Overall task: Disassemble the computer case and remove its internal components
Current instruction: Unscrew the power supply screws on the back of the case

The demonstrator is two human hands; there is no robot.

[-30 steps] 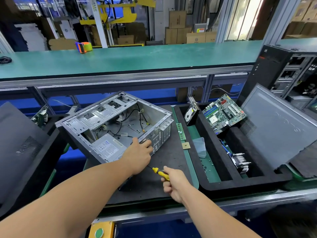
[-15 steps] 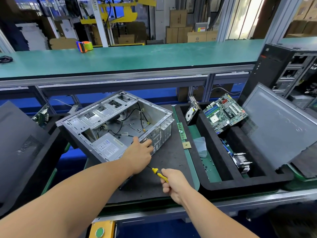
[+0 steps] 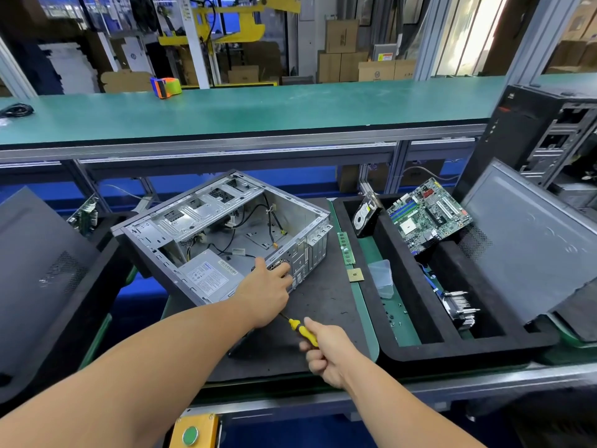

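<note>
L hand [image 3: 265, 294] fingers [image 3: 280, 270] press the computer case [image 3: 226, 234] rear, near tabletop's front edge; R hand [image 3: 326, 354] fingers curled round yellow screwdriver [image 3: 303, 331] just beside.

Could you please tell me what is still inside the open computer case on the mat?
Inside the computer case sit the power supply in the near corner and loose black cables. The left hand covers part of the rear panel; the drive bays' interiors are hidden.
</note>
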